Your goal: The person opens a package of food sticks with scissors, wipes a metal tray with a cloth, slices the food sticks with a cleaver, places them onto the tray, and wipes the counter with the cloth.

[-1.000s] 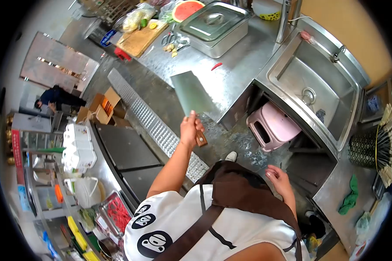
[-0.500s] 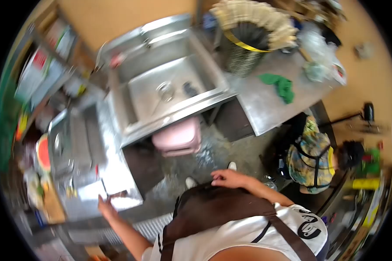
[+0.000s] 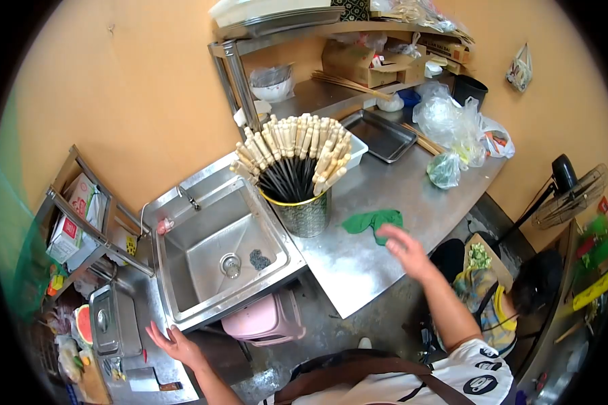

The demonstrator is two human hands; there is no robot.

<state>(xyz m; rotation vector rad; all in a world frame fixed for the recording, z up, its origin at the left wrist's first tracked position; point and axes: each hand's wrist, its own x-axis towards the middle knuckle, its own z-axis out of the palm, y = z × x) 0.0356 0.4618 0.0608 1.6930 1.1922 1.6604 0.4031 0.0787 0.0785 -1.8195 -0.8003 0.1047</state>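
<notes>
In the head view my right hand (image 3: 408, 252) reaches over the steel counter, fingers stretched out and nothing held. Its fingertips are at the near edge of a crumpled green cloth (image 3: 368, 223); whether they touch it I cannot tell. My left hand (image 3: 177, 345) hangs open and empty by the front of the sink (image 3: 209, 229). Below it a cleaver (image 3: 144, 379) lies flat on the left steel worktop, its dark handle pointing right. Behind the cloth stands a patterned bucket (image 3: 302, 217) packed with wooden-handled black skewers (image 3: 287, 148).
A pink bin (image 3: 260, 320) sits under the sink. Plastic bags (image 3: 446, 169) and a dark tray (image 3: 380, 135) lie on the right counter. A person (image 3: 490, 293) sits low at the right by a board of chopped greens (image 3: 479, 256), near a fan (image 3: 571, 196).
My view has turned toward the right counter. My right hand has moved from my waist out to the green cloth. My left hand has left the cleaver's side and opened.
</notes>
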